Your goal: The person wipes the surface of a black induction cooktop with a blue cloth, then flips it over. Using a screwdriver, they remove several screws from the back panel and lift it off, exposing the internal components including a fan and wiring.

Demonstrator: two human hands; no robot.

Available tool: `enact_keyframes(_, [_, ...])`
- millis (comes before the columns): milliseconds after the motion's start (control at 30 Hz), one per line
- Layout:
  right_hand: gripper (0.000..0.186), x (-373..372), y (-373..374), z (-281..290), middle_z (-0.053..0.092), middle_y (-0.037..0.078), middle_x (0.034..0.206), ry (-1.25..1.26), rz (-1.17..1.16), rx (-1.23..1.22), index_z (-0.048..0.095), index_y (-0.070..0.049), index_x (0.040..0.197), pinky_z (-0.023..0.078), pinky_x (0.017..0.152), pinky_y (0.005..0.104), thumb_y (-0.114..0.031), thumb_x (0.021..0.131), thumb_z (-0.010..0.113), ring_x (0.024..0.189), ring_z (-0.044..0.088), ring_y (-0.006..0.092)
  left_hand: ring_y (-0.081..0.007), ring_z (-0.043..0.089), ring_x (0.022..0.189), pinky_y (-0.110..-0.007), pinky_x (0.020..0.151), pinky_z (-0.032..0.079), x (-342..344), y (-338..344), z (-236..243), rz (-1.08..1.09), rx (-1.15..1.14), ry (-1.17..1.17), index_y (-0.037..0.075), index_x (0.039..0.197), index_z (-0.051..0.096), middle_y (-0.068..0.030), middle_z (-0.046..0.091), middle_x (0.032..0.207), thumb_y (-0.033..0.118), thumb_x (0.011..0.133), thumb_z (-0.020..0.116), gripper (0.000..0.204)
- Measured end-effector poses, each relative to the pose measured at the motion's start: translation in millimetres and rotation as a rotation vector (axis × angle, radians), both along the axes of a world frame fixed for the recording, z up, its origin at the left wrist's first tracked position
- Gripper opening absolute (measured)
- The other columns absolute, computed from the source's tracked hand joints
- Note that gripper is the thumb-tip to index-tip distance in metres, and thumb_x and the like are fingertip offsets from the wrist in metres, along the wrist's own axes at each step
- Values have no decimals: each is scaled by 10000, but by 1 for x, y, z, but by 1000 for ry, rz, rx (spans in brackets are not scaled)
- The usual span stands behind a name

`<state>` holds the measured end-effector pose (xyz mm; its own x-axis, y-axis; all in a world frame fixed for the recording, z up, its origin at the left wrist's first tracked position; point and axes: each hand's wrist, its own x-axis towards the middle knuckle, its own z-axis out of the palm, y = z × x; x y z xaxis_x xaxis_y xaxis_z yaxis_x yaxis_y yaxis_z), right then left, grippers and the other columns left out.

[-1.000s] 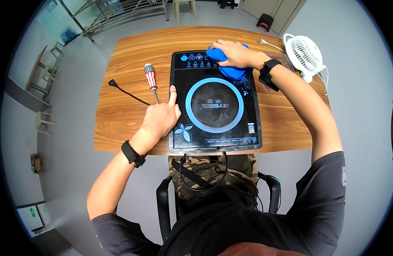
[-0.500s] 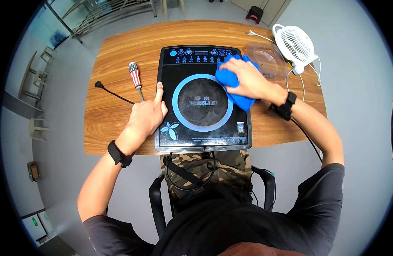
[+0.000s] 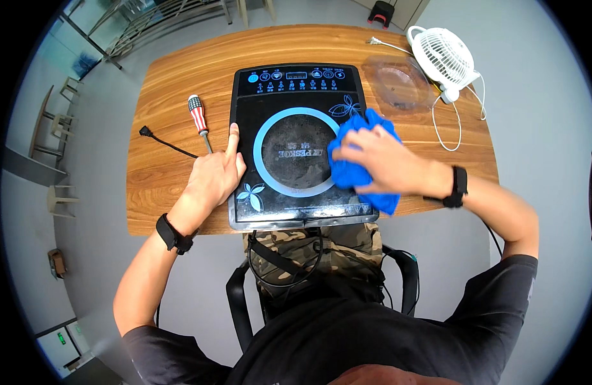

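Observation:
A black induction cooker (image 3: 289, 170) with a blue ring lies flat on the wooden table, its button panel at the far end. My right hand (image 3: 384, 160) is closed on a bunched blue cloth (image 3: 383, 200) and presses it onto the right side of the plate. Part of the ring and the lower right corner are hidden under hand and cloth. At the left edge, my left hand (image 3: 214, 176) grips the cooker, one finger stretched along its rim. Just beyond that hand is a screwdriver (image 3: 198, 115) with a red, white and dark patterned handle.
A small white fan (image 3: 444, 58) with its cord stands at the far right, beside a clear plastic lid or tray (image 3: 399, 86). A black power plug (image 3: 145, 131) and its cable lie on the left of the table (image 3: 174, 77). A black cable loop (image 3: 286, 282) hangs over my lap.
My right hand has drawn the blue cloth from the panel's right end toward me, down the cooker's right side. A flower print at upper right is now uncovered. My left hand keeps its hold.

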<state>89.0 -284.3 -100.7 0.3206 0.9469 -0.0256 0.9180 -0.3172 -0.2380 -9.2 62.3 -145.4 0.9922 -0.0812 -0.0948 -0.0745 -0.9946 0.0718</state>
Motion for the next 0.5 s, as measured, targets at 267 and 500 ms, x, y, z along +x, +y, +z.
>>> enact_keyframes(267, [569,113,42,-13,570,134,1245,-8,-209,-6,566,-153,1356,436,998,496,-324,842,741,1234,549,344,-420,657,622,-527,625,531,-2,1,-1,22,32,32,-52,1585,192,-215,658,659,246,1039,425,664])
enact_keyframes(500, [608,153,46,-31,593,160,1254,-93,-278,89,554,-154,1393,478,971,539,-389,856,716,1207,580,375,-406,663,615,-513,618,537,0,-3,3,-6,73,-10,-66,1569,248,-216,648,644,234,1033,439,643])
